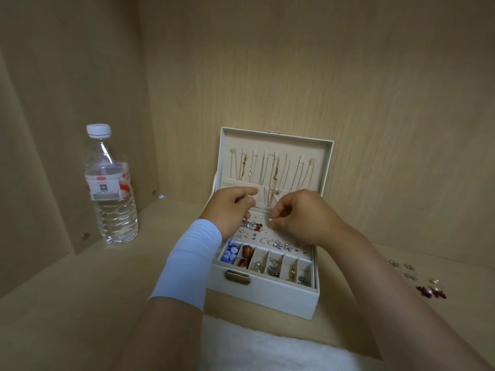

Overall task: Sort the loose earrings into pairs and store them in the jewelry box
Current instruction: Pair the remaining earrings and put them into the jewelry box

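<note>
A water bottle (111, 186) stands well left of the left hand (232, 207), loosely curled over the open jewelry box (265, 290), while the right hand (300, 216) pinches a small earring (270, 220) above its stud panel, loose earrings (428, 286) lying far right.

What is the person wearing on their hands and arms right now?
Both hands are bare: no gloves, rings or watch show on the left hand or the right hand. A pale blue ribbed fabric sleeve covers the left wrist and lower forearm only. The right forearm is uncovered.
</note>
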Demonstrator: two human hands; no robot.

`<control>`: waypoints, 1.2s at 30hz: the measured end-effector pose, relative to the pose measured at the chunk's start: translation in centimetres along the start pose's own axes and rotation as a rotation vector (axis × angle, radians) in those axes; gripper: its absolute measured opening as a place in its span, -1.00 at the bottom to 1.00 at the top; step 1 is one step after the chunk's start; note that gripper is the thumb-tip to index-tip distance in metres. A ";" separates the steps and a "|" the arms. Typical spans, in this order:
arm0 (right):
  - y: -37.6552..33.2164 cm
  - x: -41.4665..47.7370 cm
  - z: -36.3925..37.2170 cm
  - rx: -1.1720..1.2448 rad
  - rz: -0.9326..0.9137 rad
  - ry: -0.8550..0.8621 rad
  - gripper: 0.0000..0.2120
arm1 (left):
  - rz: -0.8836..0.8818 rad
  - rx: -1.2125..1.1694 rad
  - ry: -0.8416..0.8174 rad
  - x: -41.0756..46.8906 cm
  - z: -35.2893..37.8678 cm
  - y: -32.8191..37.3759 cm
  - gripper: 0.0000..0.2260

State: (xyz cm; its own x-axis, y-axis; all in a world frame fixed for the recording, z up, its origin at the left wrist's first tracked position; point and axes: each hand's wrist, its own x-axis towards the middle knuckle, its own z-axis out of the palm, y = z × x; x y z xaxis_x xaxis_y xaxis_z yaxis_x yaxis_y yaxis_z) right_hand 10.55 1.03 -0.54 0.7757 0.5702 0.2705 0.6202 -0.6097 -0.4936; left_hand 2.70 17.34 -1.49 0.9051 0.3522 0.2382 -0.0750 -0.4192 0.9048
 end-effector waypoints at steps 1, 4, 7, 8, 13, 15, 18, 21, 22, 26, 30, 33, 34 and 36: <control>-0.1 0.0 0.2 -0.027 -0.017 0.000 -0.92 | 0.008 -0.005 0.018 0.0 -0.1 0.0 -0.74; -0.3 0.0 0.5 -0.086 -0.057 0.016 -0.93 | 0.016 -0.046 0.058 0.0 -0.2 0.0 -0.75; -0.4 0.0 0.7 -0.137 -0.097 0.035 -0.91 | -0.010 -0.068 0.090 -0.1 0.1 0.2 -0.85; -0.4 -0.1 0.8 -0.146 -0.109 0.039 -0.89 | -0.012 -0.069 0.096 -0.2 0.1 0.3 -0.89; -0.1 -0.1 0.9 -0.214 -0.148 0.048 -0.88 | -0.002 -0.081 0.071 -0.6 0.1 0.5 -0.92; -0.1 -0.1 0.6 -0.244 -0.162 0.041 -0.89 | 0.001 -0.090 0.061 -0.8 0.1 0.4 -0.91; -0.1 -0.1 0.8 -0.265 -0.195 0.054 -0.89 | 0.009 -0.097 0.056 -0.8 0.0 0.4 -0.87; -0.1 -0.1 1.0 -0.275 -0.212 0.063 -0.91 | 0.021 -0.106 0.061 -0.8 0.0 0.5 -0.86; -0.1 -0.1 1.0 -0.277 -0.213 0.063 -0.91 | 0.022 -0.111 0.065 -0.8 0.0 0.5 -0.86; 0.1 -0.2 0.4 -0.291 -0.211 0.043 -0.92 | 0.029 -0.126 0.082 -0.9 0.1 0.6 -0.87; 0.1 -0.2 0.7 -0.251 -0.235 0.051 -0.93 | 0.028 -0.133 0.094 -0.8 0.1 0.6 -0.87; 0.0 -0.1 0.8 -0.247 -0.246 0.048 -0.95 | 0.026 -0.129 0.095 -0.8 0.3 0.5 -0.87; 0.1 -0.1 0.8 -0.241 -0.248 0.044 -0.95 | 0.025 -0.126 0.096 -0.8 0.3 0.5 -0.87; 0.2 0.0 0.8 -0.206 -0.232 0.037 -0.93 | 0.026 -0.116 0.100 -0.8 0.3 0.5 -0.87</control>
State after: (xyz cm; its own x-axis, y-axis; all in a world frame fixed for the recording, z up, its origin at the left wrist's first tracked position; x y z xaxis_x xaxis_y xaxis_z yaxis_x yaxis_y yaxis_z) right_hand 10.59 1.31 -1.32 0.6117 0.6894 0.3880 0.7891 -0.5662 -0.2381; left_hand 2.04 16.61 -1.37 0.8563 0.4267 0.2911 -0.1510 -0.3323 0.9310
